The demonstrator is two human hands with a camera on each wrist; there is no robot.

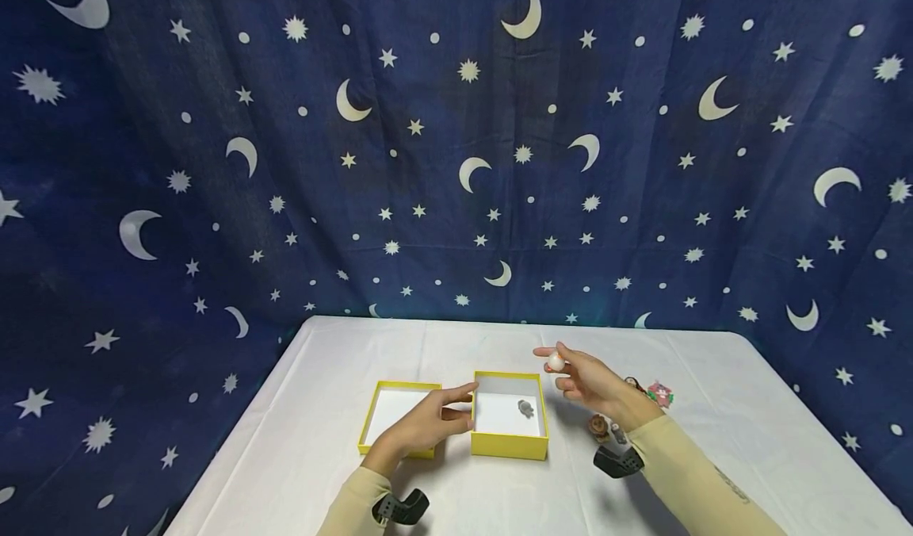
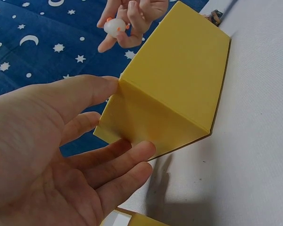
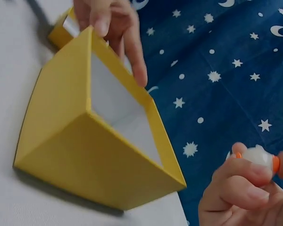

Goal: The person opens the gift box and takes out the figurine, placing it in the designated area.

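Note:
A yellow box [image 1: 509, 446] with a white inside stands open-topped on the table. My left hand [image 1: 430, 425] rests its fingers and thumb against the box's left side; in the left wrist view the fingers [image 2: 125, 172] look loosely extended along it. Inside the box, toward its right, lies a small grey figurine [image 1: 525, 408]. Above and to the right of the box, my right hand [image 1: 590, 379] pinches a small round white figurine [image 3: 255, 157] with orange bits between thumb and fingers, held in the air off the rim.
Left of the box lies a shallow yellow lid [image 1: 365, 429], white inside, partly behind my left hand. Near my right forearm sit several small figurines, among them a pink flower-like one [image 1: 660, 394] and a brown one [image 1: 598, 426]. A starry blue curtain [image 1: 456, 124] hangs behind the white table [image 1: 342, 361].

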